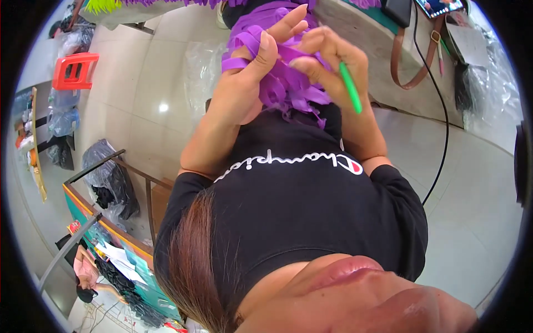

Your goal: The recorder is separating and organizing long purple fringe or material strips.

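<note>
A bundle of flat purple straps [300, 83] hangs in loops between my hands and spills over my lap. My left hand [252, 69] has a strap looped across it, held between the raised thumb and the palm, with some fingers stretched out. Close beside it, my right hand [336, 58] is closed, thumb and fingers pinched at the straps. A slim green stick-shaped tool [350, 87] juts from the right hand's grip toward my wrist. Its other end is hidden by the fingers, so its kind does not show.
A grey-covered table [383, 61] stands at the far right, with a brown strap [401, 61] and a black cable [444, 105] hanging down. On the left are a red plastic stool [76, 71] and a plastic-wrapped bundle [111, 177]. Another person [86, 272] works at the lower left.
</note>
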`<state>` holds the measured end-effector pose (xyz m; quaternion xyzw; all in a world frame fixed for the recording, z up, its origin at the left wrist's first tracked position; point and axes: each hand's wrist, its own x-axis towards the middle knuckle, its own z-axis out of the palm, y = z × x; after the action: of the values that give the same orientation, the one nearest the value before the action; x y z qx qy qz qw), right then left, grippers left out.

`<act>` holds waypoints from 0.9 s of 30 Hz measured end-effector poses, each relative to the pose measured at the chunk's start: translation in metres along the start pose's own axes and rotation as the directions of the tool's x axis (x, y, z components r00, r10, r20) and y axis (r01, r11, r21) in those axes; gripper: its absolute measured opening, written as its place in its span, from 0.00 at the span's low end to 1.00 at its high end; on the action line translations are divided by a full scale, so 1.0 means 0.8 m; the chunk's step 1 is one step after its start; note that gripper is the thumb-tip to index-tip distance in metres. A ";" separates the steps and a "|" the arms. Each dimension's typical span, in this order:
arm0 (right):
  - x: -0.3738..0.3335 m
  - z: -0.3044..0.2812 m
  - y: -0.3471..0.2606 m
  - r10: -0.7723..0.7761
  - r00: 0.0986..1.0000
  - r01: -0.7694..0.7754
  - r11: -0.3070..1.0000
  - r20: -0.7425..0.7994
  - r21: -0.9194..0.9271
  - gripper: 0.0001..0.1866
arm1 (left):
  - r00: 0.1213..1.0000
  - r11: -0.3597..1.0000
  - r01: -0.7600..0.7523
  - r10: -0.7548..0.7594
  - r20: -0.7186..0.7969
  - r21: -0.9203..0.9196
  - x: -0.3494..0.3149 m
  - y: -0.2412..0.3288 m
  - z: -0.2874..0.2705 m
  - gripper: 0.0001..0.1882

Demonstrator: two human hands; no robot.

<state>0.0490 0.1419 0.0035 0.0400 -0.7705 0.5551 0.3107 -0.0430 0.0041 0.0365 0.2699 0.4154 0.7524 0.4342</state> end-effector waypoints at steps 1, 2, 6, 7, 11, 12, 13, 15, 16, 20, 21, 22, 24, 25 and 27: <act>-0.006 -0.006 0.000 0.086 0.995 -0.080 0.989 -0.049 0.128 0.21 | 0.999 0.999 0.018 -0.020 0.043 0.041 -0.004 0.002 -0.003 0.36; -0.008 -0.015 -0.001 0.078 0.996 -0.071 0.989 -0.051 0.130 0.21 | 0.996 0.996 0.028 -0.035 0.085 0.086 -0.007 0.005 -0.004 0.35; -0.019 -0.031 0.001 0.015 0.998 -0.031 0.955 0.055 0.296 0.21 | 0.997 0.951 0.028 -0.050 0.062 0.307 -0.023 0.010 0.002 0.29; -0.024 -0.032 -0.002 0.047 0.999 -0.042 0.967 -0.013 0.250 0.21 | 0.996 0.949 0.027 -0.051 0.068 0.315 -0.025 0.009 0.009 0.29; -0.028 -0.032 -0.006 0.060 0.995 -0.037 0.966 -0.086 0.255 0.22 | 0.989 0.882 -0.116 0.144 -0.027 0.457 -0.025 0.004 0.019 0.23; -0.028 -0.032 -0.008 0.057 0.995 -0.034 0.962 -0.078 0.272 0.22 | 0.979 0.843 -0.155 0.201 -0.034 0.516 -0.025 0.003 0.017 0.23; -0.029 -0.033 -0.007 0.056 0.995 -0.030 0.962 -0.088 0.272 0.22 | 0.980 0.841 -0.154 0.196 -0.026 0.519 -0.025 0.005 0.017 0.23; -0.032 -0.036 -0.005 0.117 0.988 -0.070 0.919 -0.099 0.388 0.23 | 0.973 0.814 -0.171 0.227 -0.032 0.556 -0.029 0.009 0.019 0.22; -0.033 -0.038 -0.004 0.118 0.988 -0.069 0.919 -0.103 0.388 0.23 | 0.974 0.813 -0.170 0.224 -0.029 0.556 -0.028 0.010 0.018 0.22; -0.044 -0.066 0.016 0.061 0.978 -0.048 0.996 -0.201 0.069 0.22 | 0.916 0.801 -0.243 0.376 -0.143 0.547 -0.026 0.016 -0.001 0.23; -0.053 -0.083 0.021 0.125 0.953 -0.130 0.992 -0.276 0.002 0.21 | 0.905 0.867 -0.254 0.370 -0.212 0.428 -0.022 0.019 -0.006 0.24; -0.062 -0.101 0.025 0.182 0.918 -0.216 0.975 -0.354 -0.059 0.19 | 0.893 0.915 -0.267 0.352 -0.279 0.301 -0.017 0.022 -0.013 0.24; -0.082 -0.129 0.041 0.202 0.850 -0.270 0.960 -0.486 -0.072 0.12 | 0.904 0.920 -0.257 0.337 -0.262 0.296 -0.018 0.034 -0.034 0.25; -0.093 -0.142 0.047 0.206 0.808 -0.323 0.938 -0.552 -0.123 0.09 | 0.911 0.946 -0.249 0.302 -0.282 0.209 -0.018 0.037 -0.045 0.26; -0.113 -0.164 0.050 0.202 0.764 -0.377 0.911 -0.613 -0.170 0.07 | 0.916 0.969 -0.222 0.245 -0.318 0.107 -0.018 0.040 -0.070 0.27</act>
<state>0.1622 0.2467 -0.0523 -0.2975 -0.7056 0.4657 0.4436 -0.0926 -0.0396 0.0353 0.2032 0.4724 0.8185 0.2563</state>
